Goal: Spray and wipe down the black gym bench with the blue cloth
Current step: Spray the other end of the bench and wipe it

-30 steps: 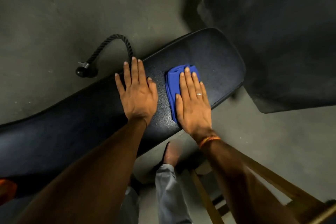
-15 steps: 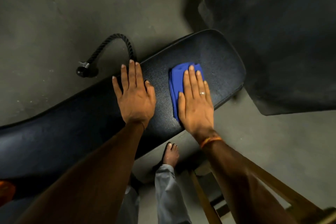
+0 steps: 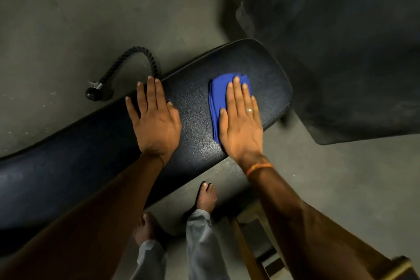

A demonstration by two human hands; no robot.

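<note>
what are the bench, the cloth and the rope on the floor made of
Bench: probably black vinyl or faux leather; pebbled grain, dull sheen. Cloth: soft blue fabric, maybe microfibre; folded in layers. Rope: twisted black cord, with a metal collar and a dark knob, possibly rubber.

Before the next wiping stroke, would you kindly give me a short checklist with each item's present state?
1. Right hand flat on the blue cloth: ok.
2. Cloth lying on the black gym bench: ok.
3. Left hand flat on the bench, bracing: ok.
4. Rope handle off the bench top: ok.
5. Bench surface wet with spray: cannot tell.
</note>
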